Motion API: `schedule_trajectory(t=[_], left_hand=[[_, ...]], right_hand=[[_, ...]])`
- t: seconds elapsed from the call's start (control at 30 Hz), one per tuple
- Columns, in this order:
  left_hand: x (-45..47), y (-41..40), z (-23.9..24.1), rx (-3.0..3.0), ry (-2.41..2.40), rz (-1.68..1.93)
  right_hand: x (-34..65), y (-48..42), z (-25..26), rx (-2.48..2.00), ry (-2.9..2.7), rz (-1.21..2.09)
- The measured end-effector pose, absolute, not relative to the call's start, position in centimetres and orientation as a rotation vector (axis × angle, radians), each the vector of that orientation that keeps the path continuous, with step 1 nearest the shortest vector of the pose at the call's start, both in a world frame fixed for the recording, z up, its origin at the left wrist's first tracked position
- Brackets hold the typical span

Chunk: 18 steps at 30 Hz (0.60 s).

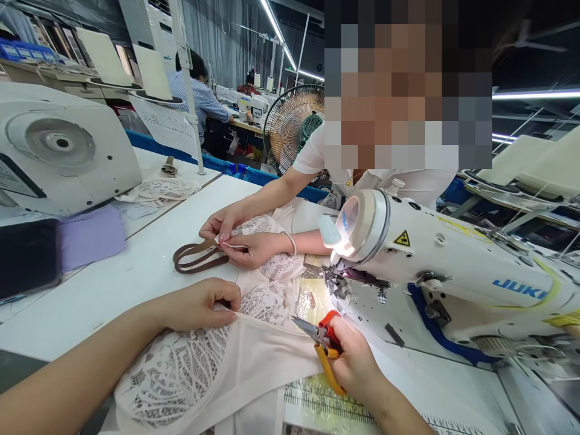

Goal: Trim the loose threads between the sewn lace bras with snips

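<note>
While my left hand (199,305) pinches the edge of the bra (181,377) on the desk (136,281), my right hand (357,359) is closed around the scissors (323,335); I seem to be trimming, and the next cut would call for a taut edge.

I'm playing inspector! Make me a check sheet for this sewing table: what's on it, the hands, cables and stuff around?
Surface: white tabletop, ruler markings at the front.
Job's things: pale lace garment, scissors with red and orange handles.
Clutter: dark-screened device, purple piece, at left.
Hands: left hand pinches the garment's edge; right hand holds the scissors.
Cables: none clearly made out.
Surroundings: sewing machine; fan; co-worker's hands beside brown straps.
</note>
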<state>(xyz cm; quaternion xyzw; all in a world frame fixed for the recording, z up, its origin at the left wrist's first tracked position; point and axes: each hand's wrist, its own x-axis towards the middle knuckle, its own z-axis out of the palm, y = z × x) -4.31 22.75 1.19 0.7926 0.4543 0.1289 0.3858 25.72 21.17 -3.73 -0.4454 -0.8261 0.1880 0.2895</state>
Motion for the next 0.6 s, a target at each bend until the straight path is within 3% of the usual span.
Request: schedule_trajectory(t=[0.6], left_hand=[[-4.33, 22.79, 1.02, 2.027, 1.146, 0.318]], right_hand=[[25.74, 21.18, -3.84, -1.178, -2.214, 0.527]])
